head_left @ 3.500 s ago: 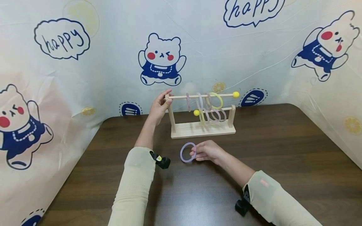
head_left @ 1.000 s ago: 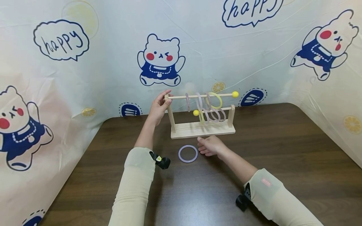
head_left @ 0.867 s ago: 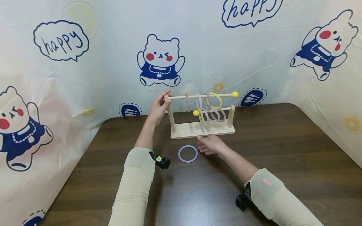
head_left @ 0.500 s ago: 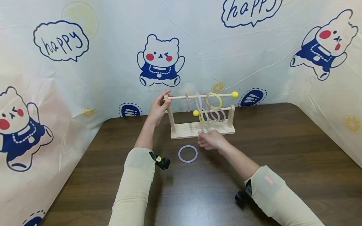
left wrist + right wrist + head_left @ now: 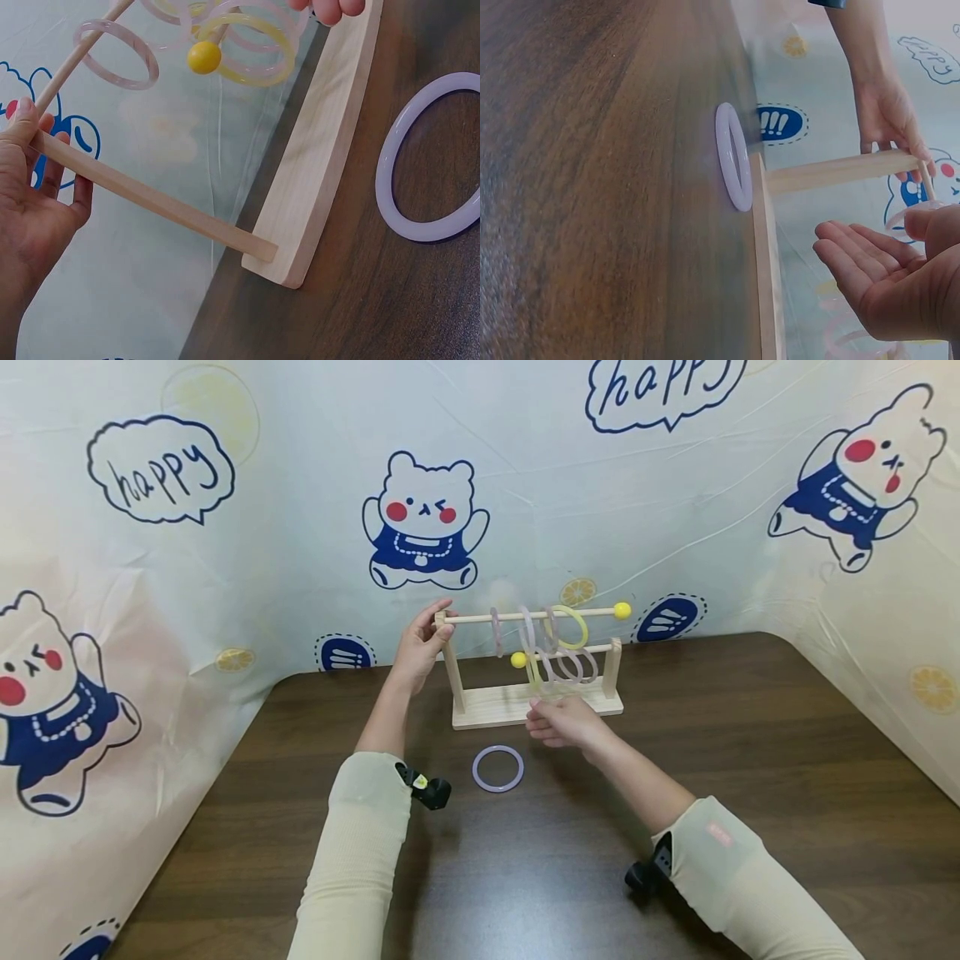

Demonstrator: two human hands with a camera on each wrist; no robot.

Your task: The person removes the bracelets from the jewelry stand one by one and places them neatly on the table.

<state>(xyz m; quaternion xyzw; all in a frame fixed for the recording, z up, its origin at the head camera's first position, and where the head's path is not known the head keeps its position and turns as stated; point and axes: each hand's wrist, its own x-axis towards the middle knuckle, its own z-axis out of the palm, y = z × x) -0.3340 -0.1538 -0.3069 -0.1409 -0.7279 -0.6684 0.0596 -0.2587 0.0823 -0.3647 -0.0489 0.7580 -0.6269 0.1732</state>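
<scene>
At the back of the table stands a wooden ring rack [image 5: 491, 708] with two rods, each tipped with a yellow ball. Several pale purple, pink and yellow rings hang on the rods. My left hand [image 5: 418, 647] grips the top of the rack's left post [image 5: 150, 193], thumb on the near side. In front of the base, a light purple ring [image 5: 476, 770] lies flat on the table, apart from both hands. My right hand [image 5: 566, 723] hovers before the rack's base with nothing in it; its fingers [image 5: 855, 259] look loosely extended in the right wrist view.
The dark wooden table [image 5: 285, 827] ends against a printed cloth backdrop [image 5: 300, 552] close behind the rack. The upper rod's yellow ball [image 5: 622, 610] points right; the lower rod's ball [image 5: 518, 660] points left.
My right hand held the light purple ring upright earlier, then let it go onto the table. Since then it has risen toward the rack. My left hand has stayed on the post.
</scene>
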